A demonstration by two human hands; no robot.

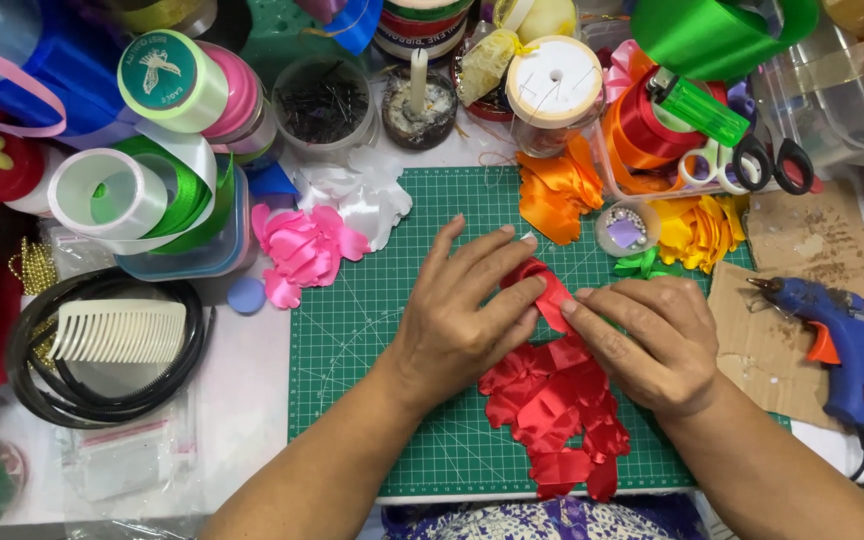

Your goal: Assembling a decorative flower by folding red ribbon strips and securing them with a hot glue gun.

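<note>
Green mat [372,330]: red ribbon piece [542,285] pinched btwn left hand [467,320] & right hand [642,340] fingertips.

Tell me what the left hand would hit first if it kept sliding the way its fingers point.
The left hand points up and to the right across the green cutting mat. Past the red ribbon piece it pinches, the first thing in line looks like the orange ribbon petals, though depth is hard to judge.

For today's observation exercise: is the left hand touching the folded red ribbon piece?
Touching. The head view shows the left hand with its fingers wrapped over the folded red ribbon piece.
</note>
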